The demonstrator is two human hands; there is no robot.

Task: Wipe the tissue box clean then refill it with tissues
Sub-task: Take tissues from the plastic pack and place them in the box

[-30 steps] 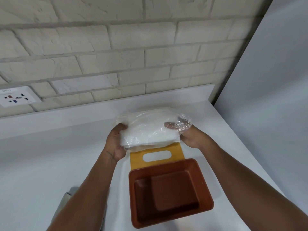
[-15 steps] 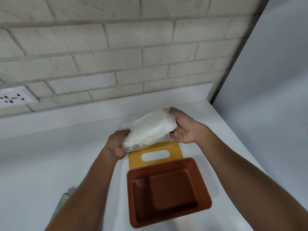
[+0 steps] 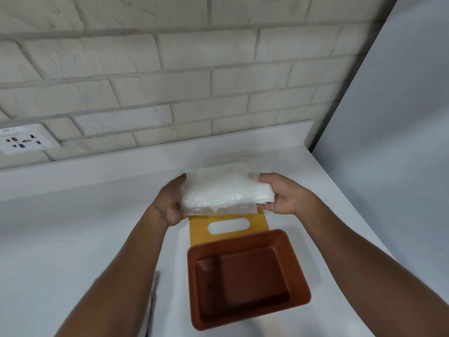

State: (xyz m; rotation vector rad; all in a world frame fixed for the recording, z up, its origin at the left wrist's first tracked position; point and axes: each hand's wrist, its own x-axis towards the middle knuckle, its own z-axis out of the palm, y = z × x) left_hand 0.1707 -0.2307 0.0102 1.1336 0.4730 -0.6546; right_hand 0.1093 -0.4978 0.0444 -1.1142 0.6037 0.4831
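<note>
The tissue pack point(image 3: 218, 193) covers the far edge of the yellow lid point(image 3: 199, 231) and most fingers of the left hand point(image 3: 171, 203) and right hand point(image 3: 284, 198). The left forearm point(image 3: 126, 276) hides nearly all of a cloth point(image 3: 151, 305) by the near edge of the countertop point(image 3: 73, 227). The wall socket point(image 3: 24, 139) is cropped at the left, its label unreadable.

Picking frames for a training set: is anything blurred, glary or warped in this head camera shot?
Head view: soft, even light, no harsh glare; small glints on the wrapped tissue pack, its far edge smeared by blur; the wide lens bows the brick wall; the tissue box is shaded inside on its left; the socket label is unreadable.
</note>
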